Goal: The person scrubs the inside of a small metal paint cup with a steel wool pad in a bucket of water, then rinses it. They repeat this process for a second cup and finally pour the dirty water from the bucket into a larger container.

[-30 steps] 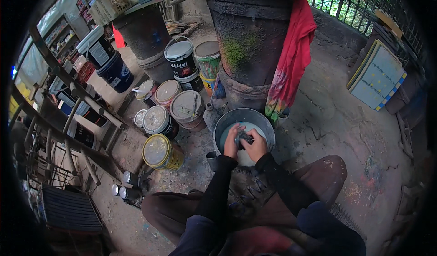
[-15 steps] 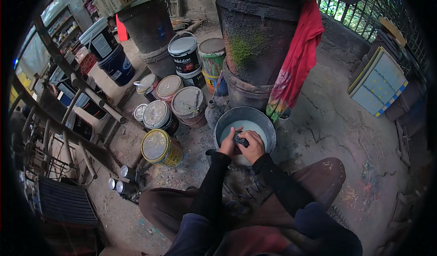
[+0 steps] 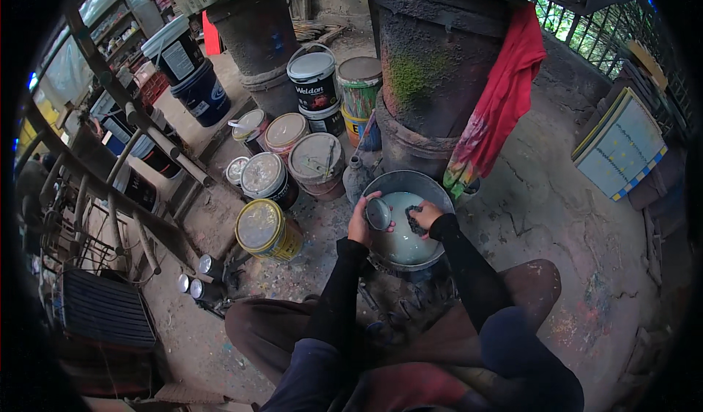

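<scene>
My left hand (image 3: 358, 224) is closed around a small round grey cup (image 3: 378, 214), its round face turned up, at the left side of a grey tub. My right hand (image 3: 428, 219) grips a dark, rough scrubbing pad (image 3: 415, 223) over the tub's right half. The two hands are apart. Cloudy whitish water (image 3: 404, 245) fills the lower part of the tub (image 3: 417, 266), which stands on the floor in front of my crossed legs. Whether the cup has anything in it is hard to make out.
Left of the tub are a grey bottle (image 3: 357, 179), a yellow paint bucket (image 3: 269, 230) and several other lidded paint buckets. Behind it rises a large dark pot (image 3: 432, 68) with a red cloth (image 3: 504, 93) hanging beside it. Boards (image 3: 621, 145) lean at the right wall.
My hands have moved apart from being together around the dark pad. The grey cup now shows in my left hand, while the pad is in my right. The view has shifted slightly.
</scene>
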### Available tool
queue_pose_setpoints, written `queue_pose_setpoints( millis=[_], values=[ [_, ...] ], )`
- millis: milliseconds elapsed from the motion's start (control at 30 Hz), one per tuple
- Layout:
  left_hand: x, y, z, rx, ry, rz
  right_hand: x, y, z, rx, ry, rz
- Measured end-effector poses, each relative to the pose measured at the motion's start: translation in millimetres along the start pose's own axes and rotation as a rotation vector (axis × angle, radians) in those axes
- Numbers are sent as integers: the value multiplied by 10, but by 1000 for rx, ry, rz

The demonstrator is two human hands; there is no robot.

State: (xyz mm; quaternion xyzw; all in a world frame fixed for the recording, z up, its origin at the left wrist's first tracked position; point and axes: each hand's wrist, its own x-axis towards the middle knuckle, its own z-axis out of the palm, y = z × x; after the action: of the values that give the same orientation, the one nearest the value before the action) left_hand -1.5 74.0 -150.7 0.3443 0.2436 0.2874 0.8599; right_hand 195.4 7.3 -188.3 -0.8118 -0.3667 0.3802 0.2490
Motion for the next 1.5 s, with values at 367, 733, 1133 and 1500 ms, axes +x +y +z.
queue_pose_setpoints(
  millis=[367,733,1133,1500],
  values=[
    [88,-141,36,302,227,-33,-268,58,29,107,-292,-82],
    [115,-457,430,687,173,257,-710,-435,10,280,525,-431],
    [42,-337,334,495,110,168,-933,-555,31,288,540,-620],
    [-114,83,692,332,180,-297,-937,-557,52,313,698,-889]
  ],
)
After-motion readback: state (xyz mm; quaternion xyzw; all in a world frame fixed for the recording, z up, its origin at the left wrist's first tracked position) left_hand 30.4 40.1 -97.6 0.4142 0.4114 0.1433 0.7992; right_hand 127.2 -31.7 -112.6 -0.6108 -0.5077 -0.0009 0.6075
